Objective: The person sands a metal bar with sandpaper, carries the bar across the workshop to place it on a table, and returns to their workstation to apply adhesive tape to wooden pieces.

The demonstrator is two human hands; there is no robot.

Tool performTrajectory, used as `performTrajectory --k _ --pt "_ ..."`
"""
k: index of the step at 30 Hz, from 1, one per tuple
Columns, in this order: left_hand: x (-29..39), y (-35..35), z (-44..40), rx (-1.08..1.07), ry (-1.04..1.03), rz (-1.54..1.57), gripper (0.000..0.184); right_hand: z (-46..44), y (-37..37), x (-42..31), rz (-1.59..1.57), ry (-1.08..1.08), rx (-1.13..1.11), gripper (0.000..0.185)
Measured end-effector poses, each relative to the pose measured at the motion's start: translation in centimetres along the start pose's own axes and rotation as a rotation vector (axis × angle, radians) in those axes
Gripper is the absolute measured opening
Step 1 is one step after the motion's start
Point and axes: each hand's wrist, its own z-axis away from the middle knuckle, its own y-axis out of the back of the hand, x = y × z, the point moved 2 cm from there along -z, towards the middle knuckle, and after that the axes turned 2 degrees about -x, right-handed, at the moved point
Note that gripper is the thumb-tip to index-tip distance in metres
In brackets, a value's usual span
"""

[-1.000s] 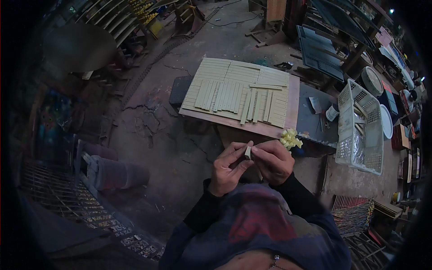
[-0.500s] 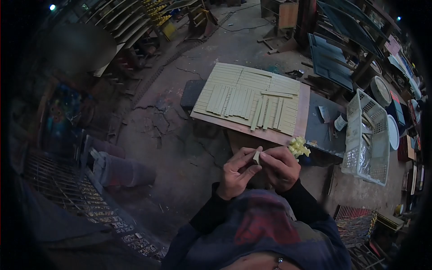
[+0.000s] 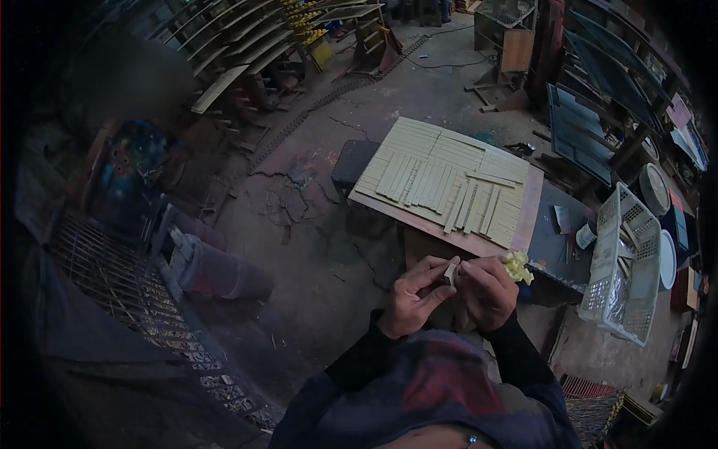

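Observation:
A small pale piece (image 3: pixel 450 274), seen end-on, is pinched between both hands close to my body. My left hand (image 3: pixel 416 296) grips it with thumb and fingers from the left. On its right side, my right hand (image 3: pixel 488 292) closes its fingertips on the same piece. Beyond the hands lies a pinkish board (image 3: pixel 532 206) covered with pale wooden strips (image 3: pixel 430 183), some in rows and several loose on top. Just past my right hand sits a pale yellow bundle (image 3: pixel 517 267) at the board's near corner.
A white perforated crate (image 3: pixel 621 262) stands at the right, near a small white cup (image 3: pixel 585 235) on a dark surface (image 3: pixel 557 251). A dark stool (image 3: pixel 351 163) is left of the board. Metal grating (image 3: pixel 127 292) and a grey cylinder (image 3: pixel 224 269) are at the left.
The view has turned, so the board, crate and floor appear farther right and lower. Both hands still hold the small piece, in much the same grip.

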Motion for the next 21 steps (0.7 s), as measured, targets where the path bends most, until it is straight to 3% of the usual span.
performTrajectory --k 21 --pt "0.07 0.9 0.12 0.028 -0.017 -0.032 0.039 -0.6 -1.0 0.03 0.049 0.141 -0.057 0.039"
